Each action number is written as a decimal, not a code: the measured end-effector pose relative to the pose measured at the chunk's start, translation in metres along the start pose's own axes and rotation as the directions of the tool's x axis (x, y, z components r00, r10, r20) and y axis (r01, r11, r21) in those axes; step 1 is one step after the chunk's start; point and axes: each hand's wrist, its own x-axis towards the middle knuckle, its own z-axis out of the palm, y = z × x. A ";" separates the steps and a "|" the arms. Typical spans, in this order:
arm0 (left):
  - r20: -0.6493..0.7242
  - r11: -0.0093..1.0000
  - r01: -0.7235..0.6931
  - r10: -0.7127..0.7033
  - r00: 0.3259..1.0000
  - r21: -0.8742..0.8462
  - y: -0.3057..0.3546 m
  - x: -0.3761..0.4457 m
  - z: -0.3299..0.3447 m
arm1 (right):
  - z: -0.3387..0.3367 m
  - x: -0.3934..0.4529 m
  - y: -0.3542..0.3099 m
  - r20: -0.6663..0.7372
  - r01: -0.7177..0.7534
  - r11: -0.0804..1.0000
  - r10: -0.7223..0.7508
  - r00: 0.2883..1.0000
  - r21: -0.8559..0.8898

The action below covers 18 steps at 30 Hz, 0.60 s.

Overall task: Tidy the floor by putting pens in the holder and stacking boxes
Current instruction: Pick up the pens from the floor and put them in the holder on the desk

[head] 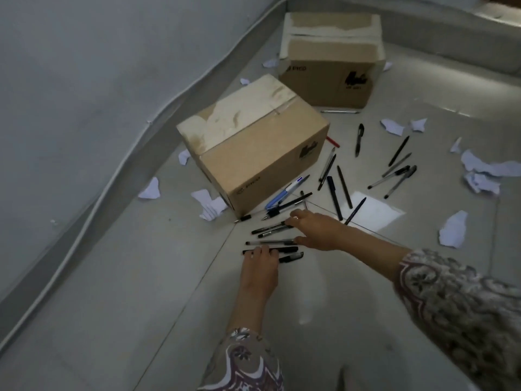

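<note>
The boxes (253, 145) are tan cardboard with black marks and pale tape. Most pens (334, 197) are black; one pen (286, 191) is blue and white. Paper scraps (454, 228) are white, the floor (112, 292) grey, the sleeves (456, 306) brown with a pale floral print

1. The scene is dim, with a cool grey-blue cast.
2. A bright patch of light lies on the floor tiles (375, 211) right of centre, and a glare streak runs along the tiles at the upper right.
3. Wide-angle distortion bends the wall skirting (84, 204) into a curve.
4. Detail is soft throughout; the print on the nearer cardboard box (253, 145) is smeared.
</note>
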 end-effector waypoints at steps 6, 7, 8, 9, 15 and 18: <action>-0.255 0.990 -0.128 0.137 0.957 0.051 0.003 0.044 0.070 | 0.030 0.022 0.022 -0.030 0.135 0.981 -0.140 0.990 -0.143; -0.299 0.987 -0.153 0.159 0.941 0.045 0.004 0.047 0.078 | 0.034 0.022 0.025 -0.041 0.136 0.982 -0.143 0.989 -0.127; -0.337 0.985 -0.169 0.173 0.925 0.043 0.003 0.048 0.085 | 0.038 0.021 0.028 -0.055 0.136 0.984 -0.143 0.988 -0.114; -0.377 0.982 -0.184 0.187 0.907 0.045 0.002 0.050 0.091 | 0.039 0.020 0.032 -0.062 0.131 0.986 -0.137 0.989 -0.101; -0.531 0.971 -0.231 0.231 0.815 0.067 -0.001 0.046 0.094 | 0.032 0.004 0.051 -0.103 0.065 0.996 -0.072 0.992 -0.068; -0.507 0.973 -0.226 0.218 0.834 0.048 -0.007 0.052 0.089 | 0.028 0.000 0.062 -0.106 0.015 0.996 -0.025 0.994 -0.093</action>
